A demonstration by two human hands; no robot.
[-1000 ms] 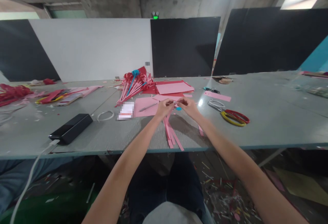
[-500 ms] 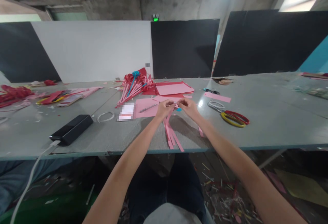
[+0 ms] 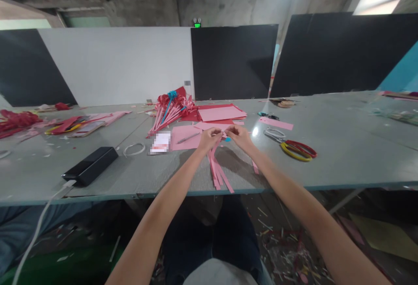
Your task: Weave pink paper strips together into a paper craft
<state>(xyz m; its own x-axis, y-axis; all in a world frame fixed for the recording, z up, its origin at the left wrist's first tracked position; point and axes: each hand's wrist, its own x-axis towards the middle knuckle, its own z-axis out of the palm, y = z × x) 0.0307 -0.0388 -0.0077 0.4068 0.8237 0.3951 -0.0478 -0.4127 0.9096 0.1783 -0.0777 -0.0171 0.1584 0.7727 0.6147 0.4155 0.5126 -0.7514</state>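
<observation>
My left hand [image 3: 208,139] and my right hand [image 3: 239,136] meet over the grey table [image 3: 342,145], fingers pinched together on a thin pink paper strip [image 3: 222,135]. A small blue piece [image 3: 227,139] shows between the two hands. Several pink paper strips [image 3: 219,172] lie under my wrists and reach over the table's front edge. A pink sheet with a pen [image 3: 188,137] on it lies just left of my left hand.
Red and yellow scissors [image 3: 294,146] lie right of my hands. A stack of pink and red sheets [image 3: 220,112] and a bundle of rolled paper flowers [image 3: 170,107] lie behind. A black power bank [image 3: 90,165] with a white cable, and a white ring [image 3: 134,148], lie left.
Both hands have stayed together at the same spot, with only small finger movements on the strip. The view has shifted slightly.
</observation>
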